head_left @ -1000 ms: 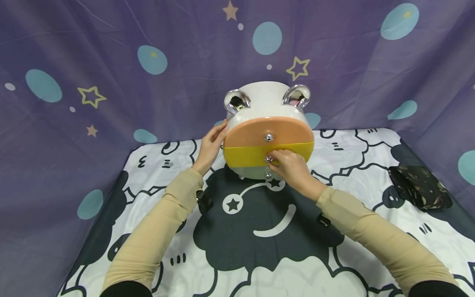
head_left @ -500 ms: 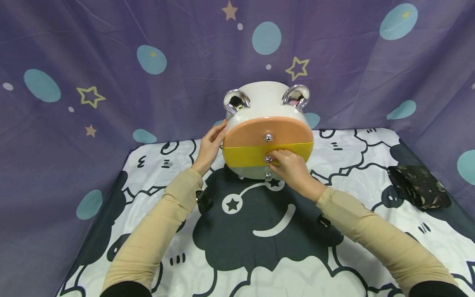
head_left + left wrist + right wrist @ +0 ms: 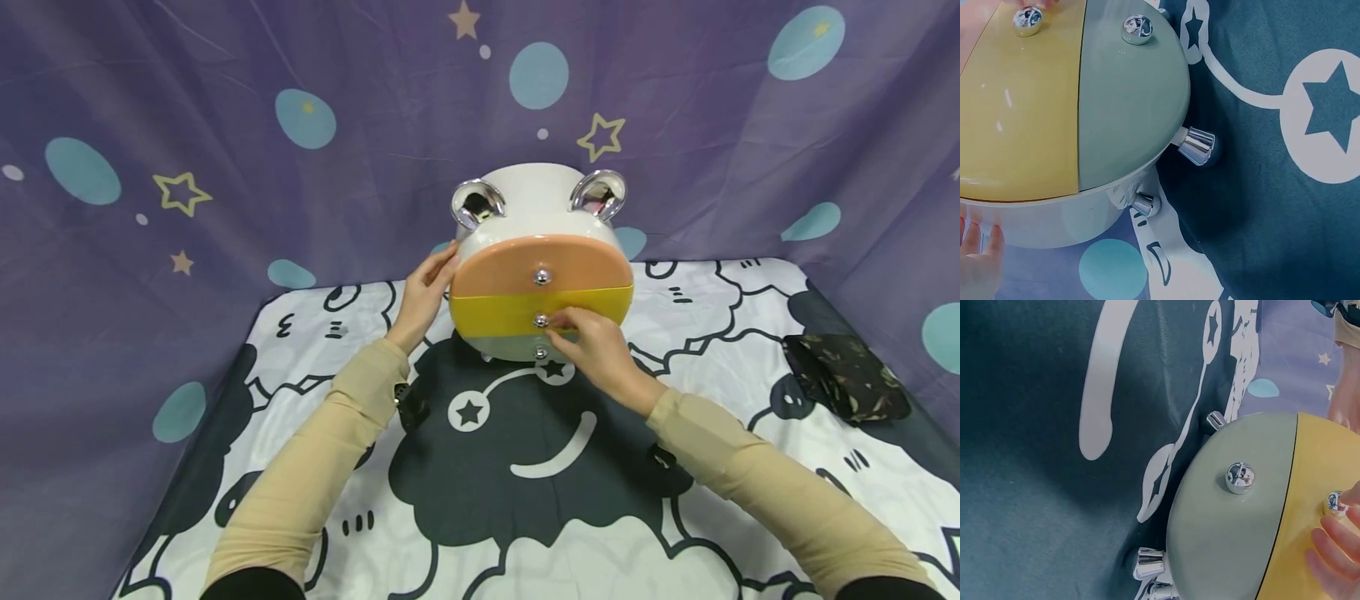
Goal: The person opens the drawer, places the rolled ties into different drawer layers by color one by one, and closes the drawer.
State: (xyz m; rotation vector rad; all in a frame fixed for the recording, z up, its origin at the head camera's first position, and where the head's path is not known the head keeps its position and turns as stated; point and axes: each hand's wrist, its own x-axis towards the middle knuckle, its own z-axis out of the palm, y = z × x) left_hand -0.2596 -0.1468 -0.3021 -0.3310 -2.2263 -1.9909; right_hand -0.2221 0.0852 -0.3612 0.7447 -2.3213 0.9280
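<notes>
A rounded white drawer box (image 3: 536,196) with silver ear shapes stands at the far side of the cloth. Its front carries an orange drawer (image 3: 495,271), a yellow drawer (image 3: 487,317) and a grey-green drawer (image 3: 1129,106), all flush, each with a silver knob. My left hand (image 3: 422,296) rests its extended fingers against the box's left side. Just right of the yellow drawer's knob (image 3: 541,321) is my right hand (image 3: 596,346), thumb and fingers loosely spread. In the right wrist view its fingers (image 3: 1332,544) lie over the yellow front beside that knob.
A dark camouflage-patterned pouch (image 3: 851,377) lies at the cloth's right side. Behind the box hangs a purple curtain (image 3: 405,125) with stars and spots. Short silver feet (image 3: 1197,147) stick out under the box, above the sheep-print cloth (image 3: 480,492).
My right fingers have loosened from the yellow drawer's knob and shifted slightly to the right. The left hand and the drawers look unchanged.
</notes>
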